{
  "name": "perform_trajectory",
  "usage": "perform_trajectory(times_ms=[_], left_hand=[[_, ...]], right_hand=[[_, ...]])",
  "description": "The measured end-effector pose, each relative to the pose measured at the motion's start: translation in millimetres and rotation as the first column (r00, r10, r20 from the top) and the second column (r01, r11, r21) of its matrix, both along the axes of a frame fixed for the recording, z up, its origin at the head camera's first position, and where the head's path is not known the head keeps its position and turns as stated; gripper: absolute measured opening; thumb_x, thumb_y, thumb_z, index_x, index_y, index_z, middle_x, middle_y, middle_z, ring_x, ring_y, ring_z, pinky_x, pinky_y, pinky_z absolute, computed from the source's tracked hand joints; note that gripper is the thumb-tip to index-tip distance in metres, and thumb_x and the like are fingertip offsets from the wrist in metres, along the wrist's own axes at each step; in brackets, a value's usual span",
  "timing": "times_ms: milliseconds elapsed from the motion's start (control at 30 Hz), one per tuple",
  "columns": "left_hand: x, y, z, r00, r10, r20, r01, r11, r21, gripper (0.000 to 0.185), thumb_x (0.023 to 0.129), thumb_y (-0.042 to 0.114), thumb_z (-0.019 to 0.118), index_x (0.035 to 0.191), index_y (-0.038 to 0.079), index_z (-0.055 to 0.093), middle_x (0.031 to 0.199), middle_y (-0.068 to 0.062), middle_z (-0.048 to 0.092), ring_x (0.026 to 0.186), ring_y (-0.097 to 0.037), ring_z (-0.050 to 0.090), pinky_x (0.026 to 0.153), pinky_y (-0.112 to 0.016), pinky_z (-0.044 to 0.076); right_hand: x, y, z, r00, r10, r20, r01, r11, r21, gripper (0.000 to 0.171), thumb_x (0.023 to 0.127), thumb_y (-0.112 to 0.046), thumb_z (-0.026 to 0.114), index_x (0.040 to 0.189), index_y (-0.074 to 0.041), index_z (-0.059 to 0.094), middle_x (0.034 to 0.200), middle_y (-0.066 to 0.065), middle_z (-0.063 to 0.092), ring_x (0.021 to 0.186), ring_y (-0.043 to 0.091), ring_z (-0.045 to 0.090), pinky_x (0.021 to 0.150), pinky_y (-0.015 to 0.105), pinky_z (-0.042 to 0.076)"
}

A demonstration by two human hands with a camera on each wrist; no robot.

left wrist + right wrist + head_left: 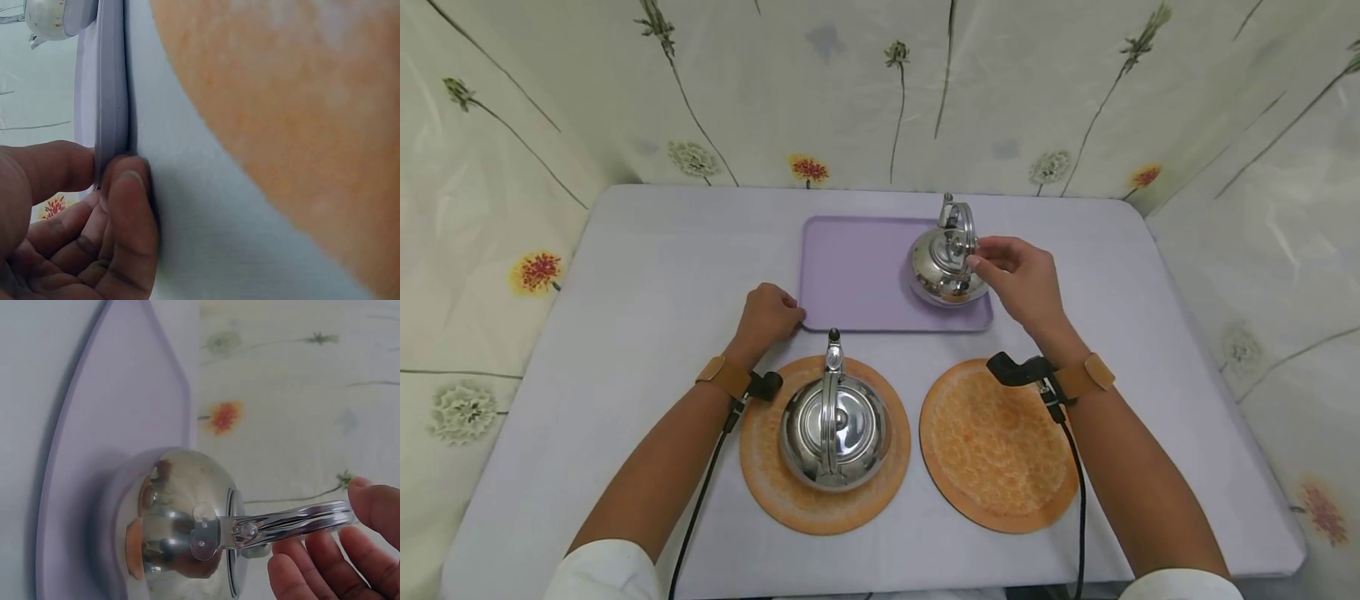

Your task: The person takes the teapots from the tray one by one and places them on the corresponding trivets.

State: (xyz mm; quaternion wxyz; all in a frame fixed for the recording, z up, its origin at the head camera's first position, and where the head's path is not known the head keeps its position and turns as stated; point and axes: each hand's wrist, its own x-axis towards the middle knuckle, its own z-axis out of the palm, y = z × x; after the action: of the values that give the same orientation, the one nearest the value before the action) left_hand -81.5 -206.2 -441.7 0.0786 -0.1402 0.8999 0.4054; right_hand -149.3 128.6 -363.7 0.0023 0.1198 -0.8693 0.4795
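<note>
A shiny metal kettle (pixel 942 271) stands on the right part of a purple tray (pixel 857 275), its spout toward the back. My right hand (pixel 1024 279) holds this kettle by its raised handle (pixel 294 524), with the thumb on one side and curled fingers on the other. My left hand (pixel 767 317) pinches the tray's rim (pixel 109 94) at its near left corner, thumb and fingers on opposite faces. Nearer to me, a second metal kettle (pixel 797 433) sits upright on a round orange-brown placemat (pixel 767 492), untouched, spout pointing toward the tray.
Another round orange-brown placemat (pixel 996 450) lies at the front right, under the right wrist camera (pixel 1018 369). Black cables (pixel 1081 500) run from both wrists toward me. A white cloth covers the table (pixel 700 233), and flower-printed sheeting (pixel 850 100) hangs behind and beside it.
</note>
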Motion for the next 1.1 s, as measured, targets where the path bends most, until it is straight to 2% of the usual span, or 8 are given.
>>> perform_trajectory(times_ms=[300,600,767,1100], left_hand=[[-0.4,-1.1,-3.2,1.0,0.007,-0.003,-0.007,1.0,0.011,0.016,0.087,0.009,0.064,0.086,-0.004,0.073,0.061,-0.007,0.066,0.053,-0.014,0.059,0.05,-0.024,0.043],[-0.6,-2.6,-1.9,1.0,-0.003,-0.015,0.003,1.0,0.018,0.016,0.088,0.009,0.064,0.083,-0.004,0.072,0.059,-0.007,0.065,0.052,-0.015,0.058,0.049,-0.024,0.043],[-0.8,-2.0,0.1,1.0,0.0,-0.028,0.0,1.0,0.007,0.016,0.087,0.009,0.064,0.079,-0.002,0.073,0.058,-0.006,0.064,0.052,-0.015,0.057,0.048,-0.024,0.041],[-0.4,-3.3,-1.5,1.0,0.003,-0.003,-0.003,1.0,0.005,0.017,0.088,0.009,0.063,0.084,-0.004,0.073,0.059,-0.007,0.065,0.053,-0.015,0.057,0.05,-0.024,0.042]], right_hand=[[-4.0,-1.8,-3.2,1.0,0.019,0.021,-0.019,1.0,-0.014,0.041,0.091,-0.03,0.07,0.12,-0.002,0.065,0.11,0.011,0.068,0.101,0.019,0.066,0.078,0.021,0.049],[-7.4,-3.7,-7.0,0.999,0.01,0.043,-0.01,1.0,0.016,0.033,0.094,-0.023,0.066,0.116,0.001,0.067,0.111,0.014,0.068,0.101,0.019,0.065,0.081,0.022,0.049],[-8.9,-3.6,-7.6,1.0,-0.001,0.029,0.001,0.999,0.032,0.03,0.094,-0.022,0.065,0.114,0.001,0.068,0.109,0.016,0.068,0.093,0.016,0.065,0.077,0.019,0.048],[-9.0,-5.8,-10.5,0.999,0.041,-0.016,-0.039,0.996,0.081,0.023,0.095,-0.015,0.064,0.11,0.003,0.066,0.105,0.015,0.067,0.095,0.022,0.064,0.078,0.022,0.048]])
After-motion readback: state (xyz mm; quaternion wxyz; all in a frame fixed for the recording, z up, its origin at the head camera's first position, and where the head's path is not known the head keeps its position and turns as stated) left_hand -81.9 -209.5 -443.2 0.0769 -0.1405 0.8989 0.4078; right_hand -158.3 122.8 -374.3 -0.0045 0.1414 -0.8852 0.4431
